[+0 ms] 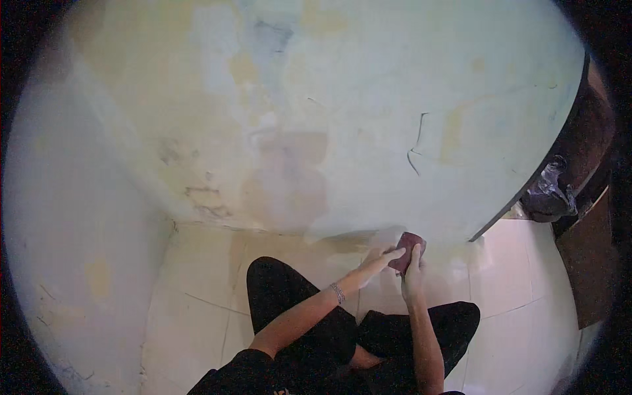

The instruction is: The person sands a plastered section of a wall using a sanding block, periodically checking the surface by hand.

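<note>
A small dark red rectangular pad (408, 245), which looks like folded sandpaper, is held up in front of my crossed legs. My left hand (379, 261) grips its left side, the thumb lying across its face. On the other side, my right hand (414, 274) holds its lower right part with the thumb pressed on the front. Both hands are close to the foot of a pale wall (365, 187). Patches of yellowish and greyish filler or bare paint mark that wall. The back of the pad is hidden.
A side wall (84, 197) meets the patched wall in a corner at left. Cream floor tiles (197, 286) lie under me. Beyond the wall's dark right edge (523, 190) are a dark plastic bag (550, 195) and a brown panel (587, 261).
</note>
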`<state>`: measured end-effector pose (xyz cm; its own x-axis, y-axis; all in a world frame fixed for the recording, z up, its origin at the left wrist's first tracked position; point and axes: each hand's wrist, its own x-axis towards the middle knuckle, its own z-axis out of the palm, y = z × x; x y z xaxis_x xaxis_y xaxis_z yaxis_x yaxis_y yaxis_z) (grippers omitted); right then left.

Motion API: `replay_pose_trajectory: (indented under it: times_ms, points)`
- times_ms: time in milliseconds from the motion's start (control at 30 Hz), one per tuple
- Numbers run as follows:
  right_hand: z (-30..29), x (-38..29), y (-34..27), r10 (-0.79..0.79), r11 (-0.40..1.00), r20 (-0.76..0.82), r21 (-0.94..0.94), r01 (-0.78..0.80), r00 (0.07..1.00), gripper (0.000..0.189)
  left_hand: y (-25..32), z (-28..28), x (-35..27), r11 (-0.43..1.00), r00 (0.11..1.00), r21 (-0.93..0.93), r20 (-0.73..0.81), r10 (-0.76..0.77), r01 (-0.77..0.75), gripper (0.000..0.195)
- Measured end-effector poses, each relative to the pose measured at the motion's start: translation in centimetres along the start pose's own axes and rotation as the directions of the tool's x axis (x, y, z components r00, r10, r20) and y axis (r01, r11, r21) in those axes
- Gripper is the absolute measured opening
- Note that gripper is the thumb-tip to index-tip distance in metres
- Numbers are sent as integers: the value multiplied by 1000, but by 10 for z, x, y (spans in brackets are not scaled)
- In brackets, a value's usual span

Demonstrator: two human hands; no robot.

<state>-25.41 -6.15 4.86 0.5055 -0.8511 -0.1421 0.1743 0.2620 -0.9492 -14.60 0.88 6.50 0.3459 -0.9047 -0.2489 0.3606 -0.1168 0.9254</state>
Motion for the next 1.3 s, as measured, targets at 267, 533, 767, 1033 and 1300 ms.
replay_pose_trajectory:
  times_ms: [267, 533, 767, 1033, 1300]
  points:
    - [-9, 4, 13, 102, 993, 20, -64, -100, 995, 52, -21, -2, 11, 984, 983, -17, -50, 177, -178, 30]
    - [-23, 11, 8, 86, 986, -140, -128, -105, 986, 50, 102, -47, -19, 216, 99, 861, -191, 976, -460, 42]
    - [-20, 22, 26, 88, 979, -120, -174, -109, 989, 48, 199, -127, -16, -166, -97, 984, 172, 980, 72, 55]
    - [-15, 24, 36, 26, 956, -129, -287, -62, 991, 44, 126, -145, 7, -130, -13, 991, 130, 991, -25, 58]
    - [-9, 28, 50, -6, 936, -72, -352, -20, 997, 42, 180, -138, -18, -29, -35, 999, 28, 999, -42, 53]
